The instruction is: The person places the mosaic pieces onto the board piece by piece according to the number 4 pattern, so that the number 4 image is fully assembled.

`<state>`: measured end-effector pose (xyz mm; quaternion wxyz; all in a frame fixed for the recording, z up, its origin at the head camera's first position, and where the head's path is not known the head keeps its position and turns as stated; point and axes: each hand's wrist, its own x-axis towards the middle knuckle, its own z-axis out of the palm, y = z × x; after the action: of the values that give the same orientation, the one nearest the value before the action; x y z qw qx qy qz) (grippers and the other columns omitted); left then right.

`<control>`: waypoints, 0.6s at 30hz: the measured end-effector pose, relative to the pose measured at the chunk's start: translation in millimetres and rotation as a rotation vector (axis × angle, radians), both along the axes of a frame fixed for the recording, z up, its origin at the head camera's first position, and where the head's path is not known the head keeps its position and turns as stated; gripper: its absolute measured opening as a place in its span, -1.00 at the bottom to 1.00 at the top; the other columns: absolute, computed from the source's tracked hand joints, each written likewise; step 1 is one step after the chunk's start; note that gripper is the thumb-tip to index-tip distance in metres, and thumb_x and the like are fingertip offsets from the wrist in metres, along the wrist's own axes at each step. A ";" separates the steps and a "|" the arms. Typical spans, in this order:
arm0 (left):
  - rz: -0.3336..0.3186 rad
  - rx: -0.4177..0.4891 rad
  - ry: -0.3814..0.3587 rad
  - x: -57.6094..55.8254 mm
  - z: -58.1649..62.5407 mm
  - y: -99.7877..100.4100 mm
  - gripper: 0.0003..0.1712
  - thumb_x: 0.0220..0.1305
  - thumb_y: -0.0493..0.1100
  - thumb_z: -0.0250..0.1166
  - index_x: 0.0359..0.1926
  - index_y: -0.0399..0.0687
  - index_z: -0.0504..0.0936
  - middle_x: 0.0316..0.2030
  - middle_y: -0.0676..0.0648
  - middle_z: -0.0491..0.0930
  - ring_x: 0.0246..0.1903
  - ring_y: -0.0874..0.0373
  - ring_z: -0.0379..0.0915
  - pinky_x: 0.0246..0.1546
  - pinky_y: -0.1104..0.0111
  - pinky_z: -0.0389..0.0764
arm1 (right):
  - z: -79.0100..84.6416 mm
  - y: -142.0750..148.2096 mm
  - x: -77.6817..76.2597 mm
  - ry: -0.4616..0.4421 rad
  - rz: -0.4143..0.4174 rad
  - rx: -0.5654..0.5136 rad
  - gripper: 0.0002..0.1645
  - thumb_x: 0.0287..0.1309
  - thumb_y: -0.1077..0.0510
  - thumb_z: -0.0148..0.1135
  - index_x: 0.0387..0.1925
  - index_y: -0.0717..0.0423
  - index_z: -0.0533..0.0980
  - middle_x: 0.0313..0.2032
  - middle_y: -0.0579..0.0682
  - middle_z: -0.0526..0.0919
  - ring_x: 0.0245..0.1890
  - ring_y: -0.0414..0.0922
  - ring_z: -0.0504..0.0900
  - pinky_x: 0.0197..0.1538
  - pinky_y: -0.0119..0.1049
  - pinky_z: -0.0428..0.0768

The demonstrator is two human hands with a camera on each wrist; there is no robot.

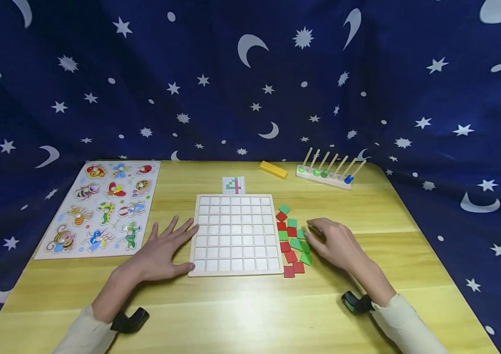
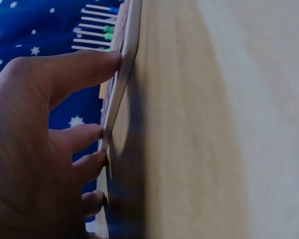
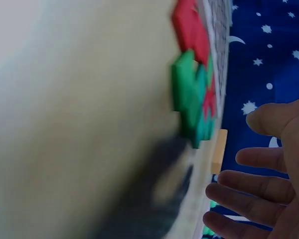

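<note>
A white square grid board (image 1: 236, 240) with a wooden frame lies flat in the middle of the table, its cells bare. My left hand (image 1: 159, 253) is spread beside it, thumb and index fingertips at its left edge; the left wrist view shows that thumb (image 2: 84, 69) on the board's rim. Along the board's right side are scattered several red tiles (image 1: 291, 256) and green tiles (image 1: 305, 259). Just right of these, my right hand (image 1: 336, 243) hovers with loosely bent fingers, holding nothing. In the right wrist view its fingers (image 3: 254, 186) are apart from the tiles (image 3: 183, 82).
A small card (image 1: 233, 185) with a green and red grid pattern lies behind the board. Farther back are a yellow block (image 1: 273, 170) and a peg rack (image 1: 326, 177) with green and blue beads. An insect puzzle board (image 1: 100, 209) covers the table's left. A starry curtain hangs behind.
</note>
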<state>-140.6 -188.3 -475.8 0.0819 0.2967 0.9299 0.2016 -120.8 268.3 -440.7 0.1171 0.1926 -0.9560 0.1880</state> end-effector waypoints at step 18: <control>-0.007 0.042 0.023 0.7 -6.1 -4.3 0.04 0.16 0.29 0.36 0.57 0.16 0.14 0.56 0.00 -0.01 0.52 -0.21 -0.28 0.33 -0.37 -0.37 | -8.2 -38.7 -80.1 -0.116 -0.063 -0.056 -0.73 0.12 0.12 0.44 -0.18 0.20 0.72 -0.31 0.06 0.74 -0.33 -0.03 0.68 -0.23 -0.04 0.63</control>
<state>-139.8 -192.6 -481.9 0.0654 0.3038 0.9253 0.2174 -200.9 229.5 -448.9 0.0728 0.1479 -0.9611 0.2216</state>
